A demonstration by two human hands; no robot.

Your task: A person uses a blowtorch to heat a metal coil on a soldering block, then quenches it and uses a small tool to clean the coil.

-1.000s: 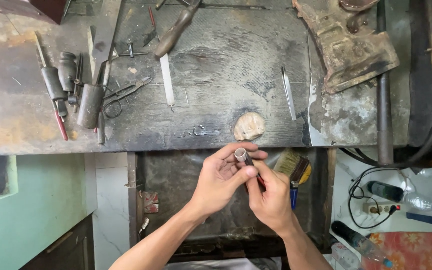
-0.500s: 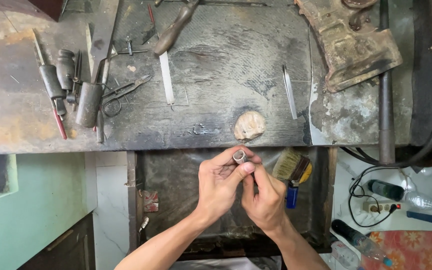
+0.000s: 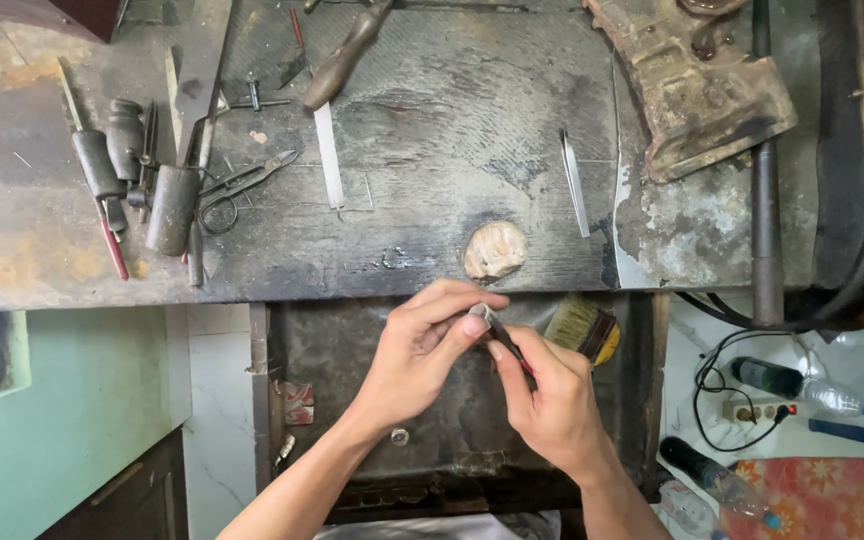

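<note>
Below a worn workbench (image 3: 432, 200), the left hand (image 3: 422, 350) and right hand (image 3: 552, 400) meet; both sets of fingers pinch one small metal piece (image 3: 482, 316) between them, over a dark tray (image 3: 342, 370) holding a paintbrush (image 3: 582, 328).

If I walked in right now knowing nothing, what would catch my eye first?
Probably the left hand and right hand meeting at the middle over a dark tray, pinching a small metal piece between the fingertips. Beyond them lies a scorched, worn workbench with a cluster of hand tools at its left and a paintbrush just beside the right hand.
</note>
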